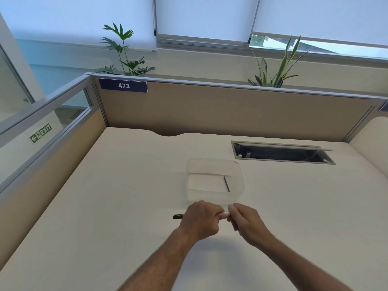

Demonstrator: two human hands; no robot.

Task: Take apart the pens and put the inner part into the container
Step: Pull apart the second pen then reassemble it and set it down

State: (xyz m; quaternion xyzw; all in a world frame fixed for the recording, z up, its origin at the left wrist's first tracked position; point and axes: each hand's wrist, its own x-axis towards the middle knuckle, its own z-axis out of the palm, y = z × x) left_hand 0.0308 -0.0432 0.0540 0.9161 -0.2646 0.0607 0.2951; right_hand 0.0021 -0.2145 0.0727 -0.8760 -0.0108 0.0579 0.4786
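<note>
A clear plastic container (214, 164) stands on the cream desk, just beyond my hands. One thin dark inner pen part (226, 184) lies inside it near the right wall. My left hand (200, 219) and my right hand (245, 220) meet in front of the container, both curled round a pen (225, 214) held level between them. Only a short pale stretch of the pen shows between the fingers. A black end (178, 216) sticks out to the left of my left hand; I cannot tell whether it belongs to the held pen or lies on the desk.
An open cable hatch (281, 153) is set in the desk at the back right. Beige partition walls (210, 110) close the desk at the back and left, with plants behind them. The desk top (126, 185) is bare to the left.
</note>
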